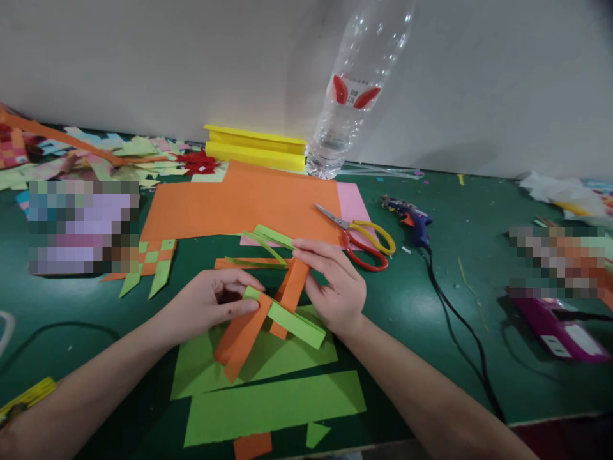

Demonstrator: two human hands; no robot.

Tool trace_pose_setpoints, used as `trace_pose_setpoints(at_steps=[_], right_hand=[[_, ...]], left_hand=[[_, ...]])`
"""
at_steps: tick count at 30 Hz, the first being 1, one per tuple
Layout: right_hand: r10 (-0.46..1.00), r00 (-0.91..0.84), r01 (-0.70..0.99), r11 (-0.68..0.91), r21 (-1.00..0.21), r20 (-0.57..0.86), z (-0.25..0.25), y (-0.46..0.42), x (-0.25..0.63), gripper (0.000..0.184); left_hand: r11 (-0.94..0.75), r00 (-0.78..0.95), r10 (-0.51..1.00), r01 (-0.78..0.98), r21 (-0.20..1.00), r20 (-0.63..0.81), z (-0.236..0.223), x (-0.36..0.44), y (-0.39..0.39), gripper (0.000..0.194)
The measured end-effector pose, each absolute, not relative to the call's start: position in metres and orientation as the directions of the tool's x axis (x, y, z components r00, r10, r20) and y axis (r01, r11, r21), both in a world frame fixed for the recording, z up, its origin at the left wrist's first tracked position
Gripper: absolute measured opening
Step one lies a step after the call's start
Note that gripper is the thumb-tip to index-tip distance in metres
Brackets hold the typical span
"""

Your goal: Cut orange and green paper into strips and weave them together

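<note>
My left hand (211,301) pinches a folded green paper strip (297,324) where it crosses a folded orange paper strip (245,333). Fingers and thumb of my right hand (338,287) are closed on a second orange strip (295,285), which also meets the green one. Behind the hands, thin green strips (271,236) stick out, and how they join the rest is partly hidden by my fingers. Underneath lie a green paper sheet (191,367) and a wide cut green piece (278,406).
Scissors (366,246) with red and yellow handles rest partly on a large orange sheet (239,201). A blue glue gun (414,220) with a black cord lies to the right. A tall clear bottle (357,96) stands by the wall. A woven orange-green piece (156,262) lies left.
</note>
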State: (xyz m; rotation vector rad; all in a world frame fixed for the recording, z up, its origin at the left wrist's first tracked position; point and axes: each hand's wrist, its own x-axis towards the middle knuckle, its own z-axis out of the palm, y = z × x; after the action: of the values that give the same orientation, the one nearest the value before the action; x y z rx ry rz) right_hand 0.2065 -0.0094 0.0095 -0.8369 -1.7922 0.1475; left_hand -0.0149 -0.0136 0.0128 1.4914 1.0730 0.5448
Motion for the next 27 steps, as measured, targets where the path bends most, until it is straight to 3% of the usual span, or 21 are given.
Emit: trace_pose_setpoints(at_steps=[9,15,24,27], right_hand=[[0.571,-0.155,0.464,0.762,-0.451,0.806,0.0082,-0.0112,0.2057,0.044],[0.585,-0.262,0.393,0.791,-0.469,0.768,0.0061,-0.012,0.2091,0.051],[0.566,-0.387,0.313,0.823,-0.474,0.728,0.0077,-0.0116,0.2078,0.055],[0.626,-0.397,0.294,0.779,-0.553,0.671,0.0068,-0.0111,0.2074,0.057]], left_hand=[[0.18,0.394,0.891,0.151,0.972,-0.226,0.0156,-0.0132,-0.0126,0.015],[0.296,0.386,0.878,0.028,0.955,-0.283,0.0156,-0.0143,-0.0118,0.016],[0.271,0.373,0.898,-0.051,0.961,-0.233,0.0145,-0.0151,-0.0092,0.013],[0.275,0.374,0.902,-0.116,0.954,-0.215,0.0108,-0.0161,-0.0086,0.014]])
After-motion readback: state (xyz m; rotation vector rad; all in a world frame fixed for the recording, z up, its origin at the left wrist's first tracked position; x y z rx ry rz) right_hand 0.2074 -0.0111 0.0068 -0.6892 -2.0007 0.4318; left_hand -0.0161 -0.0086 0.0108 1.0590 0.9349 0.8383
